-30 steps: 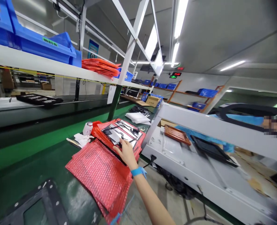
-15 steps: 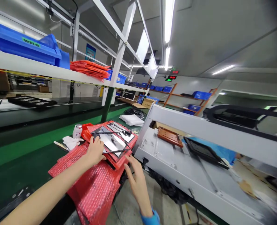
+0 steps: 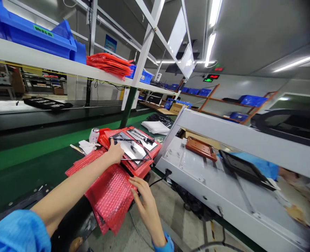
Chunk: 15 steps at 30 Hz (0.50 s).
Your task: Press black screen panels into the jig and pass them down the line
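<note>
A thin black frame (image 3: 145, 149) lies over a shiny panel (image 3: 130, 147) on a stack of red bubble-wrap sleeves (image 3: 144, 169). My left hand (image 3: 115, 152) is at the frame's near left corner, its index finger extended onto it; whether the fingers grip it cannot be made out. A second panel (image 3: 141, 135) with black parts lies behind. More red bubble wrap (image 3: 113, 192) hangs over the near edge of the bench. My right hand (image 3: 145, 199) is beside this wrap, fingers stretched out and apart, holding nothing.
A small white bottle (image 3: 94, 135) and crumpled white tissue (image 3: 87, 146) stand left of the stack. White sheets (image 3: 155, 127) lie behind it. At right, a grey machine bench (image 3: 196, 175) carries a brown tray (image 3: 201, 148) and a black frame part (image 3: 245, 168). Overhead runs a white shelf (image 3: 65, 66).
My left hand has shifted along the frame's left corner, with its index finger now extended. My right hand has moved down and left, away from the stack's edge. The view has turned.
</note>
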Motion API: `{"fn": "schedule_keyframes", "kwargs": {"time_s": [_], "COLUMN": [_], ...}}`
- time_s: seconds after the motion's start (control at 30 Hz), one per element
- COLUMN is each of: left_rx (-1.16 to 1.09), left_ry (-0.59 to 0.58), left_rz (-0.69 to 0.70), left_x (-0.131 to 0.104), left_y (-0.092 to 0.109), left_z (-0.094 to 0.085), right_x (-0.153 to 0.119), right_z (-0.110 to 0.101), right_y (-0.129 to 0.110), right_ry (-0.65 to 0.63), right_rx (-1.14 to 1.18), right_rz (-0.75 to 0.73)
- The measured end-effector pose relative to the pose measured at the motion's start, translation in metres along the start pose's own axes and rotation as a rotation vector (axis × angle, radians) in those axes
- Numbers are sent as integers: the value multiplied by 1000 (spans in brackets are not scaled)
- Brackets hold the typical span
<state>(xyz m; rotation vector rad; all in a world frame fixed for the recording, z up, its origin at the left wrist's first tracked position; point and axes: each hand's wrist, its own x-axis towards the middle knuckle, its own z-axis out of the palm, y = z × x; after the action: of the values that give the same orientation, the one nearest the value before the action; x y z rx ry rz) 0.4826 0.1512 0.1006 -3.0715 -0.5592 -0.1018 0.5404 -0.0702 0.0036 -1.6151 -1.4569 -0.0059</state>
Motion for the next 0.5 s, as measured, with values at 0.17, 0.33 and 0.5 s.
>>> {"fn": "schedule_keyframes", "kwargs": {"time_s": [0.17, 0.33, 0.5], "left_rx": [-24, -80, -70], "left_ry": [55, 225, 312], "left_rz": [66, 49, -187], "left_x": [-28, -116, -282], "left_y": [-14, -61, -110], "left_z": [-38, -91, -99], "right_x": [-8, 2, 28], "right_z": [5, 34, 73], "right_y": [10, 31, 51], "right_ry": [-116, -302, -306], "right_rx": [-15, -88, -226], "right_rz": [-3, -102, -222]}}
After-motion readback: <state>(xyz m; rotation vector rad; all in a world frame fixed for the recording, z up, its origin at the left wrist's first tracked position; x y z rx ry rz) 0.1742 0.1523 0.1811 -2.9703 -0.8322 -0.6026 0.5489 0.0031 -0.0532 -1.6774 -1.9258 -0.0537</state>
